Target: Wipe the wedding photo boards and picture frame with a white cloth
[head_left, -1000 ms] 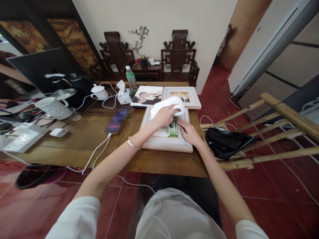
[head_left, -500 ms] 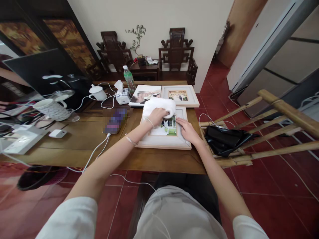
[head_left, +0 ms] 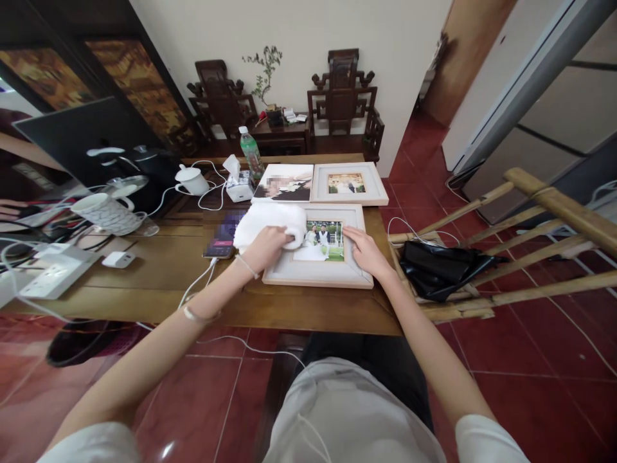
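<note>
My left hand [head_left: 268, 247] grips a folded white cloth [head_left: 258, 220], which lies over the left edge of a pale picture frame [head_left: 318, 276] and partly over a phone [head_left: 220, 235]. Inside the frame a photo [head_left: 328, 241] of two people on grass shows. My right hand [head_left: 364, 249] rests on the frame's right side, fingers stretched out and nothing held. Behind it lie a second framed picture [head_left: 373, 183] and a flat photo panel [head_left: 299, 172].
Left on the table [head_left: 164, 283] are a tissue box [head_left: 240, 188], a green bottle [head_left: 251, 153], a lidded cup [head_left: 191, 180], a patterned mug [head_left: 112, 215], cables and a power strip [head_left: 55, 276]. A bamboo chair [head_left: 511, 296] holds a black bag [head_left: 436, 270]. Someone's arm [head_left: 33, 154] shows far left.
My left hand has moved left with the cloth, from over the photo to the frame's left edge, uncovering the photo. My right hand stays at the frame's right side.
</note>
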`<state>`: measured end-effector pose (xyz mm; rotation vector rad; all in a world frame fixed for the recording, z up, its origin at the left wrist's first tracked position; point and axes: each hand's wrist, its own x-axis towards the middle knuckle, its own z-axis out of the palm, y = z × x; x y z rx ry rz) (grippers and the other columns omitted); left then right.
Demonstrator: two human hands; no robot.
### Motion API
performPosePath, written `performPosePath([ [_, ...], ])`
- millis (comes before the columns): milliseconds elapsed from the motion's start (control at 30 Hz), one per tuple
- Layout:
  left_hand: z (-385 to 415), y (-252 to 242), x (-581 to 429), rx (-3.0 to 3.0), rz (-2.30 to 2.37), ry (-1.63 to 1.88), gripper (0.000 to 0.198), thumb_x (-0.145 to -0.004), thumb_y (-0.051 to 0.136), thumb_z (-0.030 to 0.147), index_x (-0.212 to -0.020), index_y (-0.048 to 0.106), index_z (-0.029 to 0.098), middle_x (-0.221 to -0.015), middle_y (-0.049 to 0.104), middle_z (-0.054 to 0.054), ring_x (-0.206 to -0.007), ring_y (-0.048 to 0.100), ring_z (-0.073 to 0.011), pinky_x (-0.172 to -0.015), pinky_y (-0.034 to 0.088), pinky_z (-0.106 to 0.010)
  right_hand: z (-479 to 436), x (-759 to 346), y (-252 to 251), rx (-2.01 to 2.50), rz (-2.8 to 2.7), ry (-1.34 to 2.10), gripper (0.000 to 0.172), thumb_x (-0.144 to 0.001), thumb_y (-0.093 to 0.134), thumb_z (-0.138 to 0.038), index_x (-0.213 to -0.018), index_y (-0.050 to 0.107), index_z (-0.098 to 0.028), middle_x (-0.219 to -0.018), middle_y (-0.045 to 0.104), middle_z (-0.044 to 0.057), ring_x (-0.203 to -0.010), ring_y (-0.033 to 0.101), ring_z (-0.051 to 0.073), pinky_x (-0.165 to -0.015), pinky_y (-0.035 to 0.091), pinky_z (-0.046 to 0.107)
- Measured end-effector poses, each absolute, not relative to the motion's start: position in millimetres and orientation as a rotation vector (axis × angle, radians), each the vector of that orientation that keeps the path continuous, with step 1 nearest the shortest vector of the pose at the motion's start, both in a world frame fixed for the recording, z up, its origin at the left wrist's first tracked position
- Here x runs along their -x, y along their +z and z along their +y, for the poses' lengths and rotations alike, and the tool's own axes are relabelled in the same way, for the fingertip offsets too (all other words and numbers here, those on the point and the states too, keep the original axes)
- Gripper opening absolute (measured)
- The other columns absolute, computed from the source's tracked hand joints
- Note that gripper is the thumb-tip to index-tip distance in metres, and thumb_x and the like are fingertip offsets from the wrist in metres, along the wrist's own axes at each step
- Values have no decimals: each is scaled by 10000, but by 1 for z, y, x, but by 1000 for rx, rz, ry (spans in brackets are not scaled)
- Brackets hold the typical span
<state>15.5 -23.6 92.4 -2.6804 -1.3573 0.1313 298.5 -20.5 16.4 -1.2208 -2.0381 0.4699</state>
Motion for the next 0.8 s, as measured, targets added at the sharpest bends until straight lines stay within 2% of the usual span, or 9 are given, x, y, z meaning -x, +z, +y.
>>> performPosePath([
  [100, -69, 84, -16, 2779, -1327, -5, 442, -672, 418, -69, -945, 695, 142, -1126, 664, -158, -1023, 639, -265, -918, 499, -393, -20, -299, 16, 1217, -2049, 466, 684, -687, 395, 13, -1311, 599, -182, -1370, 578, 70, -1327, 471, 232, -1162, 324, 472],
  [233, -103, 74, -12, 2828, -1260, -163, 531, -648, 412, -88, -1057, 663, 141, -1377, 539, -147, -1319, 460, -287, -1086, 403, -457, -20, -301, 16, 1225, -2058, 451, 653, -731, 398, -11, -1351, 555, -142, -1421, 525, 93, -1365, 420, 238, -1176, 298, 470],
  [367, -82, 70, -15, 2712, -1367, -161, 569, -683, 397, -88, -1159, 614, 136, -1542, 334, -137, -1423, 298, -332, -1111, 338, -566, -18, -301, 15, 1210, -2062, 461, 549, -835, 407, -101, -1362, 545, -167, -1431, 515, 89, -1379, 399, 247, -1177, 290, 495],
  [467, -43, 70, -22, 2611, -1461, -200, 528, -737, 387, -75, -1176, 607, 120, -1577, 241, -153, -1447, 234, -342, -1121, 319, -559, -17, -301, 14, 1210, -2062, 463, 491, -879, 408, -160, -1343, 564, -187, -1409, 540, 86, -1365, 420, 251, -1167, 302, 509],
  [600, 4, 65, -29, 2565, -1500, -265, 520, -771, 365, -69, -1202, 596, 106, -1556, 276, -188, -1459, 196, -334, -1131, 290, -553, -17, -302, 13, 1207, -2072, 438, 492, -872, 409, -156, -1336, 570, -188, -1396, 553, 83, -1353, 436, 251, -1163, 313, 507],
  [700, 14, 59, -31, 2600, -1440, -203, 521, -800, 352, -61, -1223, 593, 124, -1497, 386, -187, -1443, 250, -327, -1119, 291, -569, -17, -302, 13, 1222, -2088, 420, 533, -837, 402, -111, -1340, 566, -172, -1396, 553, 79, -1351, 437, 243, -1168, 315, 478],
  [800, -2, 56, -30, 2626, -1379, -148, 508, -797, 357, -65, -1200, 612, 112, -1457, 434, -201, -1426, 291, -334, -1126, 290, -553, -18, -301, 12, 1253, -2094, 425, 623, -759, 401, -49, -1363, 536, -121, -1428, 517, 101, -1369, 409, 243, -1177, 302, 452],
])
